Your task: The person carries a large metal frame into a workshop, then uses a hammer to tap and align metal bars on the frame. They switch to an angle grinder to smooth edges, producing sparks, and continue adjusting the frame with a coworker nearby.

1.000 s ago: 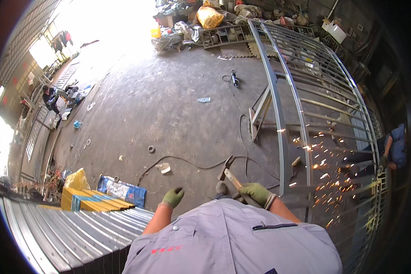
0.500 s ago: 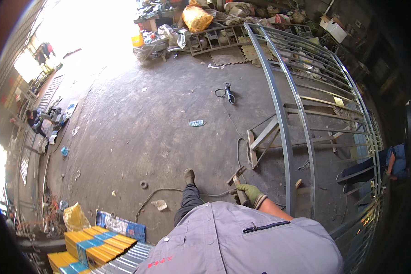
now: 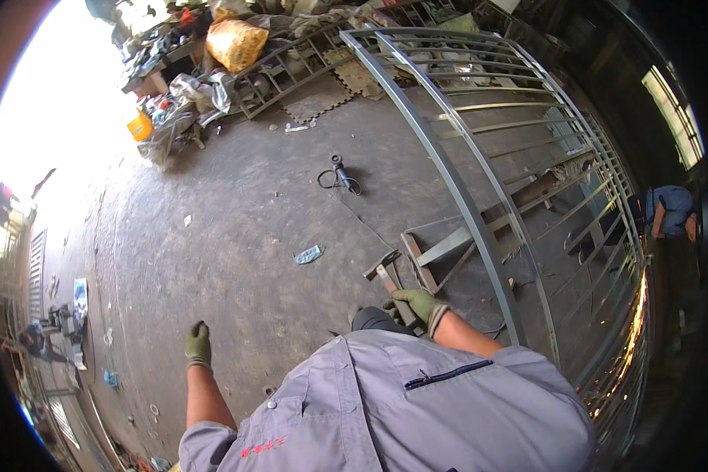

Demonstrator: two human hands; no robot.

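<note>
My right hand [image 3: 418, 307], in a green glove, is closed around the handle of a hammer [image 3: 383, 272]. The hammer's head points forward and away from me, above the floor near a steel support stand. My left hand [image 3: 199, 344], also in a green glove, hangs out to the left over the floor. It holds nothing that I can see, and its fingers look loosely extended. To the right of the hammer stands a large grey metal frame with rails [image 3: 480, 216], resting on the stand [image 3: 444, 245].
An angle grinder [image 3: 341, 175] with a cable lies ahead, near a blue face mask [image 3: 309, 255]. Sparks [image 3: 633, 338] fly at the right, near another person [image 3: 669, 211]. Bags and scrap, with an orange sack [image 3: 237, 46], are piled at the back.
My left arm has swung into view on the left. The view has turned and moved forward, and the yellow bars have left it. The hammer stays in my right hand. Sparks at the right have grown.
</note>
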